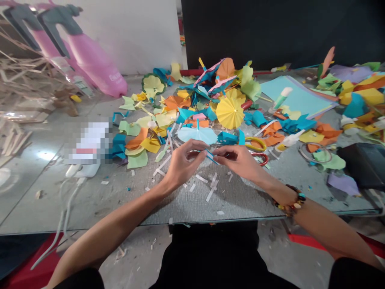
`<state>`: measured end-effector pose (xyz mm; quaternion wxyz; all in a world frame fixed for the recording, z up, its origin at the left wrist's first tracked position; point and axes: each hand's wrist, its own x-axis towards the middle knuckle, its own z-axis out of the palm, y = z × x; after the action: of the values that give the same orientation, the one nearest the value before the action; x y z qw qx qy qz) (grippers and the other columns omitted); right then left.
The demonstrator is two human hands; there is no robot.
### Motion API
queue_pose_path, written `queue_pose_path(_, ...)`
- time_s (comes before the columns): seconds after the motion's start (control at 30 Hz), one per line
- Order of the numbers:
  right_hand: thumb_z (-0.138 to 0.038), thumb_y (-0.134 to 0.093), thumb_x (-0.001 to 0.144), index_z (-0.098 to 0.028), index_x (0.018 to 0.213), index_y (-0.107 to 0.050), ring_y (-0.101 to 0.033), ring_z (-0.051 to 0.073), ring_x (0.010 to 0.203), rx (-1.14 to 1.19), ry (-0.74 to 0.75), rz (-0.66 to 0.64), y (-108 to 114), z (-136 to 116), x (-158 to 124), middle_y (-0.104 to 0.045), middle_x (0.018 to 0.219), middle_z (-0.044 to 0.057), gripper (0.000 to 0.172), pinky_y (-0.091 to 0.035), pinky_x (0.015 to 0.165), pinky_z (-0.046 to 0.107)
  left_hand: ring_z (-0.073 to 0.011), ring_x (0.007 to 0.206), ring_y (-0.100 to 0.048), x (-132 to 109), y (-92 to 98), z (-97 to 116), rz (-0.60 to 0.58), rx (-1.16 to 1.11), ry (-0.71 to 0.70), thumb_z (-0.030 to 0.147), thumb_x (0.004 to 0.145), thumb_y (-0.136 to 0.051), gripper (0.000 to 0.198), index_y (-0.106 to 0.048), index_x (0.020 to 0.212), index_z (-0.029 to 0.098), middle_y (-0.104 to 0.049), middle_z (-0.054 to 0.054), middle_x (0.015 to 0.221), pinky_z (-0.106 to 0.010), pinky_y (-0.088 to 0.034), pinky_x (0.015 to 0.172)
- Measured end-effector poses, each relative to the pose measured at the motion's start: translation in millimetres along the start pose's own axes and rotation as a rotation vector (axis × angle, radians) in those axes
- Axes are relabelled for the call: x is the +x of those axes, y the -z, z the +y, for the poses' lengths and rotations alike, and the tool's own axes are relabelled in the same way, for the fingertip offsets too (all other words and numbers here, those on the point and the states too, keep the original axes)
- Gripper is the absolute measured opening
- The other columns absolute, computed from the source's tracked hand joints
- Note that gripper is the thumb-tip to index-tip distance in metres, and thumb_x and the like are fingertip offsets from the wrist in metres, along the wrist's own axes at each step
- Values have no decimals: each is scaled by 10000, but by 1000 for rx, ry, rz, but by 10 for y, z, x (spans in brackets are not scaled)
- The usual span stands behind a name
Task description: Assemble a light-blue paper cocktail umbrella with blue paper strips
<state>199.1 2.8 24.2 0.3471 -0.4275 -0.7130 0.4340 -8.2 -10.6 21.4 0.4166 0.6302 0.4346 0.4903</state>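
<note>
The left hand [183, 164] is curled, fingertips turned in toward a thin blue-and-white paper strip [211, 157], though whether it grips the strip I cannot tell; the right hand [237, 160] pinches the strip between thumb and forefinger. The strip sits between the two hands, just above the grey mat [234, 204]. Beyond them, about five paper parasols look made up: a yellow pleated one [230, 113], a pale blue one [197, 135] on its stick, an orange one [225, 68] and two pink-and-blue ones [208, 72] further back, though the pile hides some edges and more may lie under it. Much else is still loose: a heap of cut paper pieces [141, 138] in green, orange, yellow and blue, white paper offcuts [210, 192] scattered near the hands, and a stack of coloured paper sheets [297, 96]. Two pairs of scissors lie to the right of the hands, one yellow-handled [255, 143], one red-handled [261, 158], and there is one green-and-white glue stick [279, 98] — a white glue bottle [288, 140] lies nearer. A beaded bracelet [290, 199] circles the right wrist.
</note>
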Motion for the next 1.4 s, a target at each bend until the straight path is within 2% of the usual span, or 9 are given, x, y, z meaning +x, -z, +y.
queue_pose_path(0.47, -421, -706, 868, -189, 866, -780, -600, 139, 644, -25, -53, -123, 27, 23, 15, -722, 756, 20, 243, -458, 585, 266, -134, 848, -700, 36, -10, -8, 30, -102, 26, 289, 849, -728, 187, -701, 984, 161, -725, -53, 989, -250, -642, 755)
queue_pose_path(0.57, -435, -703, 870, -190, 830, -754, -605, 148, 666, -49, -38, -129, 31, 5, 17, -704, 751, 23, 253, -465, 601, 273, -130, 821, -699, 36, -11, 5, 39, -102, 25, 287, 850, -723, 174, -697, 971, 165, -724, -48, 976, -252, -642, 747)
queue_pose_path(0.7, -470, -682, 885, -200, 842, -712, -635, 181, 782, -109, -7, -104, 32, -4, 14, -695, 853, 43, 275, -499, 645, 286, -141, 822, -709, 23, -6, 37, 56, -89, 27, 313, 856, -722, 200, -685, 989, 168, -732, -55, 979, -271, -640, 763)
queue_pose_path(0.83, -479, -633, 928, -197, 872, -679, -631, 175, 778, -95, 5, -125, 18, -16, -10, -688, 836, 32, 291, -498, 658, 280, -161, 837, -722, 6, 8, 56, -41, -72, 62, 353, 833, -771, 360, -652, 1127, 183, -745, -48, 913, -280, -624, 788)
queue_pose_path(0.93, -470, -628, 935, -197, 858, -692, -647, 173, 784, -68, 33, -94, 9, -41, -28, -704, 835, 31, 291, -508, 693, 284, -145, 735, -709, 8, 16, 40, -104, -28, 66, 362, 816, -795, 375, -653, 1115, 185, -715, -8, 753, -253, -604, 725)
queue_pose_path(1.0, -475, -663, 910, -199, 883, -720, -666, 183, 802, -63, 30, -66, 11, -54, -33, -732, 870, 39, 283, -519, 718, 297, -136, 693, -701, 19, 23, 24, -75, -24, 60, 365, 817, -797, 362, -652, 1095, 185, -698, 6, 702, -238, -589, 685)
queue_pose_path(1.1, -482, -699, 882, -201, 916, -747, -678, 201, 826, -61, 21, -60, 22, -54, -27, -751, 901, 49, 287, -526, 734, 316, -141, 688, -709, 35, 35, 11, -16, -58, 71, 363, 788, -825, 399, -648, 1100, 189, -707, 5, 704, -237, -584, 662)
queue_pose_path(1.2, -479, -686, 893, -199, 857, -741, -654, 184, 764, -55, 22, -35, 32, -37, -16, -725, 821, 32, 288, -498, 673, 297, -151, 696, -718, 38, 43, 22, 6, -89, 88, 356, 763, -843, 406, -662, 1088, 192, -719, -4, 722, -247, -589, 654)
queue_pose_path(1.4, -473, -710, 867, -189, 844, -753, -617, 158, 693, -33, 11, 47, 57, -6, -10, -702, 772, 25, 288, -463, 610, 278, -151, 713, -724, 48, 48, 55, 52, -112, 68, 382, 827, -781, 326, -685, 1064, 179, -730, -19, 746, -250, -592, 648)
